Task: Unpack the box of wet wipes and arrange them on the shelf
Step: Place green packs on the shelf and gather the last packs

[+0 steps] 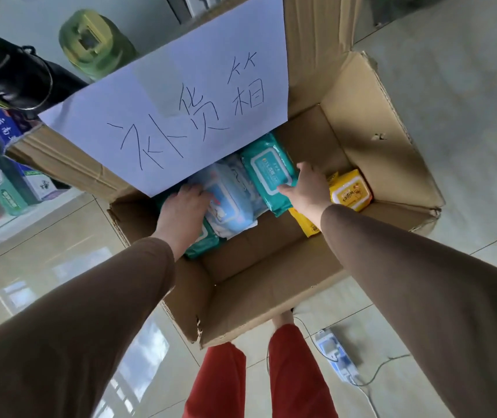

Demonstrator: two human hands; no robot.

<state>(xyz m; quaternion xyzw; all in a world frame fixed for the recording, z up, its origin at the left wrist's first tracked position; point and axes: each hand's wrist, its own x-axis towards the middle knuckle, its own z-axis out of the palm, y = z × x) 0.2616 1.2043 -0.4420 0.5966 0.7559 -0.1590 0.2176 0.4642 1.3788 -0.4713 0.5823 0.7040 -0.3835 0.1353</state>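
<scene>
At the box's (377,140) left wall the left hand (182,206) curls onto a pale blue pack (229,197); rightward, the right hand (307,188) lies spread against a teal pack (268,173) (yellow packs (350,191) wait by the right wall). Squeezing both inward should lift them together.

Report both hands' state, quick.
Left hand: grips the light blue wipes pack in the cardboard box.
Right hand: open, fingers spread, touching the teal wipes pack.
</scene>
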